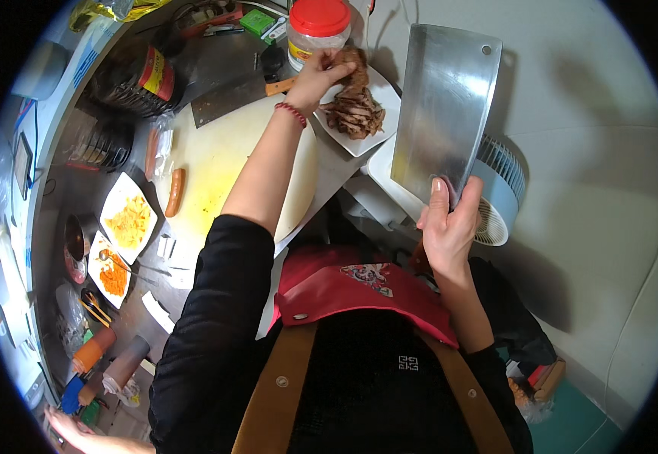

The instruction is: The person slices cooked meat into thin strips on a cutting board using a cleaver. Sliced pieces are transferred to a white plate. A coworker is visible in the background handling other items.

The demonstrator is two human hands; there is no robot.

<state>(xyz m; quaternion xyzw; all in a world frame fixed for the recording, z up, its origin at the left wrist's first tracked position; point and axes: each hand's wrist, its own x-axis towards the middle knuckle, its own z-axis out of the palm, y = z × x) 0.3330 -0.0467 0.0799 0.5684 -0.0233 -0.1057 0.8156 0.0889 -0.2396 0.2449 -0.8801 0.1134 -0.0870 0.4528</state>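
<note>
My left hand (320, 71) pinches a browned piece of cooked meat (353, 59) at the far side of a white plate (357, 146). Sliced cooked meat (356, 116) lies piled on that plate, just below the held piece. In my right hand (452, 224) a broad cleaver (445, 102) is raised upright, its wide steel face towards me. The grip is hidden in my fingers. A round cutting board (224, 164) with yellowish stains lies under my left forearm. On its left side rests a sausage (175, 193).
A second cleaver (232, 105) lies across the board's far edge, near a red-lidded jar (320, 28). Plates of yellow pieces (130, 221) and orange shreds (112, 275) stand left. A fan (499, 187) is by the right wall. Another person's hand (70, 428) shows lower left.
</note>
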